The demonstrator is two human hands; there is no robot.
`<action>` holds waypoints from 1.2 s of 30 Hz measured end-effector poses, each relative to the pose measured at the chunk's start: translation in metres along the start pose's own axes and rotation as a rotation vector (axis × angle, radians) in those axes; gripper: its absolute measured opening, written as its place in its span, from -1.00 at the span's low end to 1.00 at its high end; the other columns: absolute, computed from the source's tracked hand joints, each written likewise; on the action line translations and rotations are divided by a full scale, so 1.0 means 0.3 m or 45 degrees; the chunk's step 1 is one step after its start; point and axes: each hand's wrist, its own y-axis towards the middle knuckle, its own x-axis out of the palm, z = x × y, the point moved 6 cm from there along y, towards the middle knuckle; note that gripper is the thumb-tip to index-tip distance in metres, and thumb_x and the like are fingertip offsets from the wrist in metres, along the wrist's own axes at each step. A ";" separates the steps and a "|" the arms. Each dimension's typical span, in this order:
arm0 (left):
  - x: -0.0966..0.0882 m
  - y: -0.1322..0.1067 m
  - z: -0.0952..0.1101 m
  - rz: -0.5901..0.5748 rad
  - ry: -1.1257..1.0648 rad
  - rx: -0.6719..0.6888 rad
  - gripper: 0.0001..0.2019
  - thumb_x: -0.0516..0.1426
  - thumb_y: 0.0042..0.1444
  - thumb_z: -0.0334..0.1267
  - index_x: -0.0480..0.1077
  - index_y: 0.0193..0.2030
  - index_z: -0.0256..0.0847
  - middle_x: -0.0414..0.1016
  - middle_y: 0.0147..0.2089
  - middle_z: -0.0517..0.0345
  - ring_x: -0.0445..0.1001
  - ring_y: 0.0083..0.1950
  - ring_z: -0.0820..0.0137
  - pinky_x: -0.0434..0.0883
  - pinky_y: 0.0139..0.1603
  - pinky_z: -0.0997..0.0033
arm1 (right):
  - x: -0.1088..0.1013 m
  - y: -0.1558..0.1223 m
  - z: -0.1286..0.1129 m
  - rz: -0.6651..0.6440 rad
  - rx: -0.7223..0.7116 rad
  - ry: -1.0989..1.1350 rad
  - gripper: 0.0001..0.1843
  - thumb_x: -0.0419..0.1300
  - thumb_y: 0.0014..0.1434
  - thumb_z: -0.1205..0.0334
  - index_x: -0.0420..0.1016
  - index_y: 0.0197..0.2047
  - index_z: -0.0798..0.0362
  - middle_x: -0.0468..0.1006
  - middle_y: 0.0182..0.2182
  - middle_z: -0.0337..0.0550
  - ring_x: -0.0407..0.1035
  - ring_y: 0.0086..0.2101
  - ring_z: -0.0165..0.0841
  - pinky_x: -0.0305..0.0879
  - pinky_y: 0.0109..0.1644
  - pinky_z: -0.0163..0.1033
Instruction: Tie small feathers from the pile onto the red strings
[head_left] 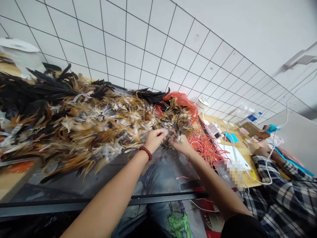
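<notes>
My left hand [155,138], with a dark red bead bracelet [145,153] on its wrist, is closed in a pinch at the near edge of a heap of feathers [99,122]. What lies between its fingertips is too small to make out. Just to the right, my right hand [180,144] is closed on a small dark feather [178,129] with white fluff at its base. The fingertips of both hands are close together. Brown, black and whitish feathers spread far to the left over a dark glossy tabletop [99,183].
Behind my hands lies a red plastic bag [182,100]. Red strings [204,145] are piled to the right. A black wire grid [126,43] stands along the wall. A white roll [23,58] sits far left. At right, a person in a plaid shirt [284,195] sits near white cables.
</notes>
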 end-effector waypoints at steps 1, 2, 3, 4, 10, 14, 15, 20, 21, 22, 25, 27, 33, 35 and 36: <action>-0.007 0.002 -0.003 0.033 -0.003 -0.012 -0.77 0.21 -0.07 -0.09 0.49 -0.46 -0.25 0.37 -0.59 0.24 0.25 -0.58 0.52 0.17 -0.54 0.49 | 0.003 -0.011 0.011 -0.066 0.099 0.097 -0.61 0.20 -0.14 0.33 0.46 -0.15 0.03 0.40 -0.57 -0.39 0.25 -0.54 -0.45 0.21 -0.41 -0.32; -0.012 0.004 -0.007 0.059 -0.010 -0.023 -0.76 0.21 -0.06 -0.09 0.48 -0.47 -0.25 0.37 -0.59 0.24 0.26 -0.59 0.52 0.16 -0.54 0.49 | 0.006 -0.024 0.020 -0.126 0.197 0.229 -0.54 0.23 -0.17 0.34 0.43 -0.11 0.02 0.42 -0.55 -0.40 0.21 -0.57 -0.48 0.16 -0.47 -0.35; -0.015 0.006 -0.010 0.073 -0.014 -0.031 -0.76 0.20 -0.06 -0.08 0.47 -0.48 -0.24 0.37 -0.58 0.24 0.26 -0.59 0.52 0.16 -0.55 0.49 | 0.010 -0.039 0.027 -0.174 0.292 0.390 -0.49 0.26 -0.19 0.34 0.39 -0.07 0.02 0.44 -0.51 -0.39 0.18 -0.59 -0.51 0.11 -0.51 -0.37; -0.016 0.007 -0.013 0.078 -0.008 -0.037 -0.76 0.20 -0.06 -0.08 0.47 -0.48 -0.24 0.37 -0.58 0.24 0.26 -0.59 0.51 0.16 -0.55 0.49 | 0.012 -0.054 0.030 -0.199 0.375 0.561 -0.44 0.30 -0.21 0.32 0.37 -0.06 0.02 0.46 -0.47 -0.37 0.17 -0.60 -0.54 0.07 -0.54 -0.38; -0.011 0.014 -0.026 0.028 0.171 -0.028 -0.77 0.19 -0.06 -0.08 0.47 -0.52 -0.22 0.40 -0.59 0.21 0.27 -0.59 0.49 0.19 -0.52 0.47 | -0.027 -0.158 0.013 -0.130 0.547 0.806 -0.54 0.42 -0.18 0.09 0.39 -0.22 0.05 0.44 -0.50 -0.32 0.06 -0.66 -0.60 -0.13 -0.63 -0.43; -0.017 0.017 -0.029 0.044 0.145 -0.052 -0.75 0.19 -0.04 -0.07 0.45 -0.54 -0.22 0.38 -0.61 0.21 0.28 -0.59 0.48 0.20 -0.54 0.46 | -0.105 -0.196 -0.063 -0.252 0.253 0.184 -0.71 0.32 -0.02 0.01 0.50 -0.38 0.07 0.45 -0.55 -0.26 0.19 -0.59 -0.51 0.04 -0.52 -0.36; -0.019 0.017 -0.030 0.050 0.126 -0.060 -0.75 0.19 -0.05 -0.07 0.45 -0.54 -0.22 0.38 -0.61 0.21 0.28 -0.59 0.48 0.20 -0.54 0.47 | -0.147 -0.192 -0.075 -0.157 0.206 0.014 -0.73 0.28 0.03 0.01 0.52 -0.38 0.06 0.46 -0.55 -0.25 0.22 -0.57 -0.49 0.06 -0.49 -0.35; -0.022 0.017 -0.030 0.058 0.063 -0.068 -0.75 0.21 -0.05 -0.07 0.45 -0.51 -0.24 0.39 -0.58 0.20 0.28 -0.58 0.50 0.20 -0.55 0.48 | -0.234 -0.139 -0.071 0.039 0.198 -0.845 -0.74 0.26 0.05 -0.02 0.54 -0.41 0.01 0.48 -0.56 -0.20 0.28 -0.52 -0.40 0.01 -0.43 -0.30; -0.022 0.017 -0.030 0.056 0.059 -0.069 -0.75 0.21 -0.05 -0.07 0.45 -0.51 -0.24 0.39 -0.57 0.21 0.28 -0.58 0.50 0.20 -0.55 0.49 | -0.221 -0.131 -0.058 0.021 0.216 -0.932 -0.71 0.27 0.04 -0.06 0.53 -0.39 0.01 0.49 -0.54 -0.18 0.29 -0.51 -0.38 0.00 -0.43 -0.29; -0.022 0.017 -0.029 0.054 0.058 -0.071 -0.74 0.21 -0.06 -0.06 0.45 -0.51 -0.24 0.39 -0.58 0.21 0.28 -0.58 0.51 0.20 -0.56 0.49 | -0.204 -0.125 -0.047 0.010 0.231 -1.007 -0.69 0.27 0.04 -0.08 0.52 -0.39 0.02 0.50 -0.52 -0.14 0.30 -0.50 -0.37 -0.01 -0.43 -0.28; -0.022 0.015 -0.026 0.060 0.057 -0.079 -0.75 0.22 -0.06 -0.07 0.44 -0.52 -0.24 0.38 -0.59 0.21 0.28 -0.60 0.51 0.19 -0.57 0.49 | -0.177 -0.112 -0.043 0.019 0.214 -1.141 -0.74 0.24 0.10 0.06 0.44 -0.50 0.04 0.48 -0.53 -0.09 0.29 -0.50 -0.35 -0.04 -0.42 -0.26; -0.023 0.013 -0.024 0.072 0.042 -0.090 -0.75 0.22 -0.07 -0.07 0.45 -0.51 -0.25 0.37 -0.59 0.22 0.26 -0.61 0.52 0.18 -0.58 0.49 | -0.201 -0.097 -0.076 0.062 0.138 -1.004 -0.69 0.18 0.16 0.13 0.36 -0.58 0.04 0.40 -0.61 -0.16 0.23 -0.55 -0.41 -0.05 -0.44 -0.28; -0.021 0.009 -0.018 0.070 0.107 -0.095 -0.72 0.18 -0.03 -0.04 0.43 -0.50 -0.25 0.37 -0.59 0.23 0.25 -0.63 0.54 0.17 -0.59 0.51 | -0.246 0.077 -0.217 -0.154 0.164 0.147 -0.62 0.28 0.06 -0.06 0.35 -0.52 0.06 0.33 -0.69 -0.32 0.08 -0.69 -0.56 -0.06 -0.63 -0.40; -0.022 0.008 -0.018 0.061 0.133 -0.091 -0.71 0.16 -0.01 -0.05 0.43 -0.50 -0.26 0.37 -0.59 0.24 0.26 -0.62 0.54 0.17 -0.59 0.52 | -0.188 0.182 -0.259 -0.280 0.334 0.345 -0.64 0.33 0.05 0.02 0.34 -0.52 0.08 0.36 -0.70 -0.31 0.10 -0.72 -0.58 -0.07 -0.69 -0.43; -0.022 0.008 -0.020 0.051 0.135 -0.096 -0.72 0.16 -0.01 -0.05 0.43 -0.48 -0.26 0.37 -0.59 0.24 0.26 -0.62 0.54 0.18 -0.59 0.53 | -0.164 0.241 -0.287 -0.253 0.375 0.466 -0.68 0.31 0.09 0.07 0.34 -0.50 0.08 0.37 -0.70 -0.30 0.14 -0.71 -0.57 -0.03 -0.70 -0.45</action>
